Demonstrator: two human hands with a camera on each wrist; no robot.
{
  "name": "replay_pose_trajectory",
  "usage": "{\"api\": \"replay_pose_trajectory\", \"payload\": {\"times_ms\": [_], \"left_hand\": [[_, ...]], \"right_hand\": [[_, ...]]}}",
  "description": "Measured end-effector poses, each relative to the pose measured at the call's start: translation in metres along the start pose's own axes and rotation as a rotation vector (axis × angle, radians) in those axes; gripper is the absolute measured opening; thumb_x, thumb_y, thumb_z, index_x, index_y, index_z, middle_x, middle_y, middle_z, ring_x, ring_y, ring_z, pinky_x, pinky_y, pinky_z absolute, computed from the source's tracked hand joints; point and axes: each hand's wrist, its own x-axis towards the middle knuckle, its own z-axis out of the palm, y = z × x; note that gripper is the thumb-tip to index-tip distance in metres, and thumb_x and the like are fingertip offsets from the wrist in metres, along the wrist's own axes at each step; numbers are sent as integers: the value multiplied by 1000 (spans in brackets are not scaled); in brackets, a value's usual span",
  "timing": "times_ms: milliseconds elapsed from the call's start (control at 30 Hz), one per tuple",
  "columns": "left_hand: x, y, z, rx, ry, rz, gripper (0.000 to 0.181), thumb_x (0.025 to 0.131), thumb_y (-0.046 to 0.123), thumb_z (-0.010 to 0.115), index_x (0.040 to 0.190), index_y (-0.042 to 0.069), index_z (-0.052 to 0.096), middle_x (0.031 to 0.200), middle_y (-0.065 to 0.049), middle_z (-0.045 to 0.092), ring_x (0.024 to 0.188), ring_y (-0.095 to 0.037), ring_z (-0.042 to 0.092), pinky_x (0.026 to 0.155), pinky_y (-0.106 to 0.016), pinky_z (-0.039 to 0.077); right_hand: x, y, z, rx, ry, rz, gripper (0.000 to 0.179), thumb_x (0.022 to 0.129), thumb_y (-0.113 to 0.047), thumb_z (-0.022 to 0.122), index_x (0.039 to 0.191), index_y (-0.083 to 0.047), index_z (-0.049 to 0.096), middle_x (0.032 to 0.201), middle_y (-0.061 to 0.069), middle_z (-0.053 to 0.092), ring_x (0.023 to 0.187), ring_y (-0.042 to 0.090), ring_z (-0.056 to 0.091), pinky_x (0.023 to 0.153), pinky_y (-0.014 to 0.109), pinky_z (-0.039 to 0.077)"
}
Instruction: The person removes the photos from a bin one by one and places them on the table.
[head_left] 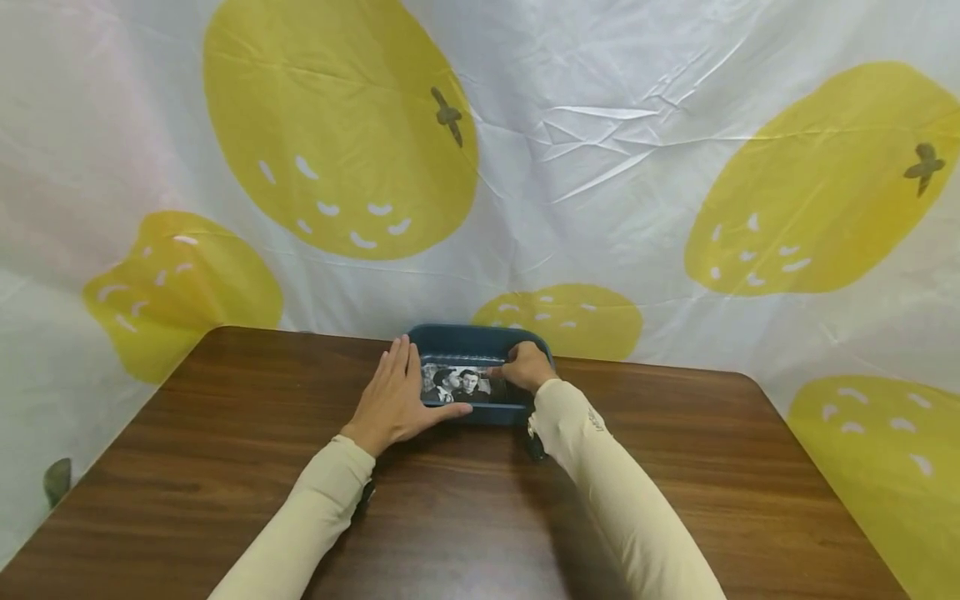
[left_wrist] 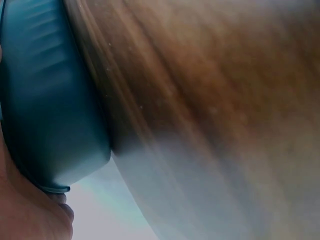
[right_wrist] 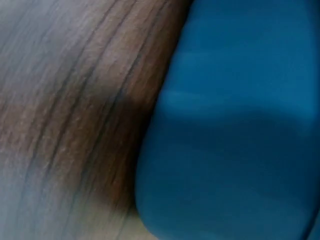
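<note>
A dark blue plastic bin (head_left: 480, 337) stands at the far edge of the table. Inside it shows a black-and-white photo (head_left: 465, 382) of two people. My left hand (head_left: 393, 400) lies along the bin's left side, fingers straight and the thumb stretched over the front rim. My right hand (head_left: 531, 367) reaches in over the right end, its fingers curled and fingertips at the photo's right edge. Close up, the left wrist view has the bin's outer wall (left_wrist: 55, 100) beside part of the left hand (left_wrist: 30, 210). In the right wrist view, the blue bin wall (right_wrist: 230, 140) fills the right half.
The brown wood-grain table (head_left: 465, 517) extends toward me and to both sides. Behind it hangs a white cloth (head_left: 585, 217) printed with large yellow fruit, right behind the bin.
</note>
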Motion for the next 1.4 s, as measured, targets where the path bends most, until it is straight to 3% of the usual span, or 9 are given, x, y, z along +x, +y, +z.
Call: {"api": "replay_pose_trajectory", "payload": {"times_ms": [267, 567, 867, 1133, 1233, 1400], "left_hand": [[3, -4, -1, 13, 5, 24, 131, 78, 86, 55, 156, -12, 18, 164, -29, 11, 154, -38, 8, 125, -47, 8], [2, -6, 1, 6, -24, 13, 130, 79, 86, 55, 157, -11, 16, 165, -28, 8, 154, -38, 6, 126, -46, 6], [2, -4, 0, 8, -29, 6, 131, 79, 86, 55, 157, -11, 16, 165, -28, 7, 155, -37, 4, 126, -45, 5], [1, -3, -1, 16, -17, 15, 131, 78, 85, 57, 156, -12, 18, 164, -30, 10, 154, -38, 6, 125, -45, 8], [2, -3, -1, 20, -11, 17, 131, 78, 86, 56, 156, -13, 19, 164, -30, 11, 154, -38, 7, 125, -46, 8], [2, -4, -2, 21, -9, 20, 131, 78, 86, 56, 155, -13, 20, 164, -30, 11, 154, -39, 8, 125, -46, 9]], "right_hand": [[2, -1, 4, 13, 40, -40, 43, 86, -22, 81, 117, 5, 71, 113, 21, 71, 107, 37, 67, 93, 47, 55], [9, 1, 11, 96, 34, 32, 46, 80, -24, 89, 113, 3, 72, 111, 19, 72, 104, 34, 68, 90, 47, 56], [18, 4, 17, 310, 7, 135, 46, 78, -15, 90, 114, 7, 71, 111, 24, 72, 81, 29, 74, 94, 46, 56], [25, 9, 19, 354, 19, 156, 32, 78, -5, 88, 104, 8, 74, 102, 22, 73, 77, 25, 72, 76, 39, 62], [26, 10, 19, 347, 32, 127, 24, 81, -1, 84, 100, 9, 75, 97, 21, 74, 77, 26, 73, 70, 38, 63], [24, 7, 15, 167, 107, 52, 10, 83, -4, 80, 89, 3, 79, 83, 14, 76, 66, 24, 70, 64, 36, 61]]}}
